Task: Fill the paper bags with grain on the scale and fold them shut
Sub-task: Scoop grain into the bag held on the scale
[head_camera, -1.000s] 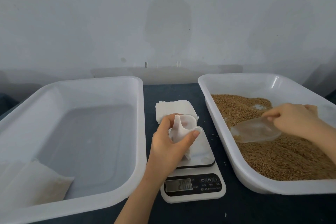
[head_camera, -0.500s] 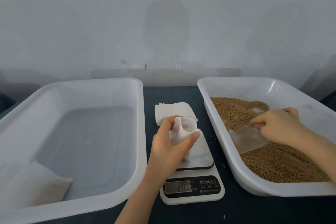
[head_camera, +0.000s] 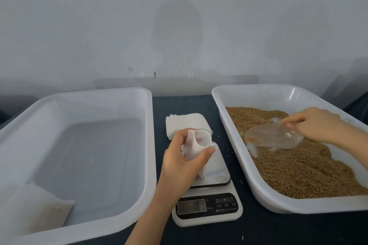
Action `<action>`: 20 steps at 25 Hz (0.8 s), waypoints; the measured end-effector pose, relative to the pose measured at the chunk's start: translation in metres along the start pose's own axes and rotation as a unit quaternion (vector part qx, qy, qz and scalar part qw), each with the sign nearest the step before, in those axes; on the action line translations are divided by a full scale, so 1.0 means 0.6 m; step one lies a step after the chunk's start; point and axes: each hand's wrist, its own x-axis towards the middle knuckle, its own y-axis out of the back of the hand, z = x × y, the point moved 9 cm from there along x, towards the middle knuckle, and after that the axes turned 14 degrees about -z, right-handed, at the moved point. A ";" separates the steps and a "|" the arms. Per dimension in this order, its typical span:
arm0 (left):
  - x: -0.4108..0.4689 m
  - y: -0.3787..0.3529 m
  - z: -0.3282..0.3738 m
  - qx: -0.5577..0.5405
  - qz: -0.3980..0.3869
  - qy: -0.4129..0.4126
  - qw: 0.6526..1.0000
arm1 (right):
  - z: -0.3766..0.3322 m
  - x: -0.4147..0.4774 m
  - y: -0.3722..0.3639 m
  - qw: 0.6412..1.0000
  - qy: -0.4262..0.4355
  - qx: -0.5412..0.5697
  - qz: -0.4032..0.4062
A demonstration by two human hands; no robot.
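One filled bag (head_camera: 39, 211) partly off-frame.

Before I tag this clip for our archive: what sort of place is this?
Likely a small packing bench for weighing out grain: the left hand holds a paper bag on a digital scale, the right hand holds a clear scoop in a tub of grain.

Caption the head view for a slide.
Left hand holds a paper bag open on the scale; right hand holds a scoop over the grain.
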 end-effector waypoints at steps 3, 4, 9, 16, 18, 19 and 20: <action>0.001 -0.003 -0.001 0.005 -0.005 0.008 1.000 | -0.042 -0.028 0.047 0.999 0.026 -0.019 0.030; 0.001 -0.003 -0.001 0.005 -0.006 0.008 1.000 | -0.063 -0.037 0.060 0.998 0.046 -0.020 0.037; -0.001 -0.002 0.008 -0.021 -0.007 -0.006 1.000 | -0.163 -0.052 0.093 0.991 0.110 -0.020 0.077; 0.001 -0.004 -0.005 -0.007 -0.016 0.028 0.999 | -0.238 -0.048 0.100 0.971 0.144 -0.111 0.155; 0.002 -0.005 -0.007 -0.001 -0.016 0.034 0.999 | -0.257 -0.057 0.098 0.957 0.154 -0.163 0.185; 0.002 -0.005 -0.006 -0.004 -0.016 0.031 0.999 | -0.268 -0.063 0.097 0.948 0.158 -0.189 0.199; 0.002 -0.005 -0.005 -0.009 -0.016 0.026 0.999 | -0.280 -0.070 0.096 0.940 0.162 -0.213 0.210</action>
